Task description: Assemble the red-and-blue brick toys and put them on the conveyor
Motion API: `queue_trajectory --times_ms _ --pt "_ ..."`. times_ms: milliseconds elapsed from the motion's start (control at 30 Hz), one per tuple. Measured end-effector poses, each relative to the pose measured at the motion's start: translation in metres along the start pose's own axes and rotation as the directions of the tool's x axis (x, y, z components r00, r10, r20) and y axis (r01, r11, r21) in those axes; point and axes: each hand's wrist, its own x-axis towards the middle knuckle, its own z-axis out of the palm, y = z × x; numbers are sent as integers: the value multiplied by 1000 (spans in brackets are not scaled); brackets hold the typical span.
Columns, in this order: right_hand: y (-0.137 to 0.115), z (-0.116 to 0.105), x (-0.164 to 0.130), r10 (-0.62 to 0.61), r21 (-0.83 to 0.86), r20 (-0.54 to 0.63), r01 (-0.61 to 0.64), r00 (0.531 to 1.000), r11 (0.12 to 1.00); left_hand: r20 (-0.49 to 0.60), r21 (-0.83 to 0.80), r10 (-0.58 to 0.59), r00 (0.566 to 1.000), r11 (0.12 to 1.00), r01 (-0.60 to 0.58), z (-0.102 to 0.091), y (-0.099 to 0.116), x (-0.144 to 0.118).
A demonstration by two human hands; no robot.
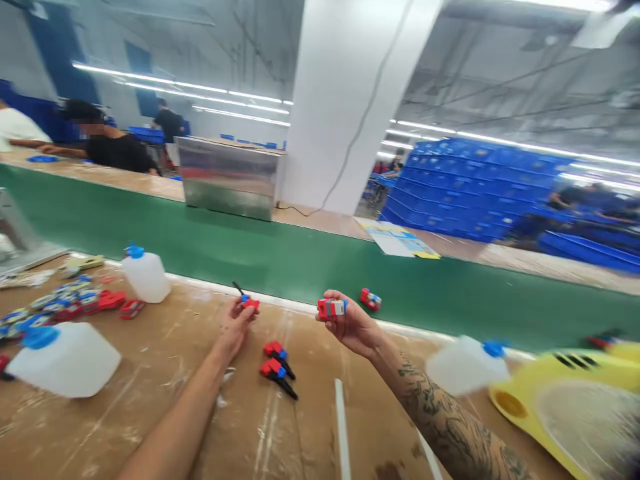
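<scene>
My left hand [235,327] is closed on a small red and blue part with a black stem [247,300] near the bench's far edge. Beside it, my right hand [350,327] holds a small red, blue and white toy piece [331,307] up in its fingertips. Two more red and blue parts with black stems [277,367] lie on the wooden bench [165,373] between my forearms. Another red and blue toy piece [371,299] sits on the green conveyor belt [300,260] just beyond my right hand.
White plastic bottles with blue caps stand at left [65,360], back left [145,273] and right [465,363]. A pile of red and blue pieces [75,303] lies at left. A yellow fan [575,400] sits at right. People work across the belt beside a metal box [227,177].
</scene>
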Motion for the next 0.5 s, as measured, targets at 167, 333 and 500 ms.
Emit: queue_trajectory --times_ms 167,333,500 --pt "6 -58 -112 -127 46 -243 143 962 989 139 176 -15 990 984 -9 38 -11 -52" --pt "38 -119 -165 -172 152 -491 278 854 949 450 309 -189 873 950 46 86 -50 -146" --pt "44 -141 -180 -171 292 -436 318 884 902 621 542 -279 732 828 -145 112 -63 -203"
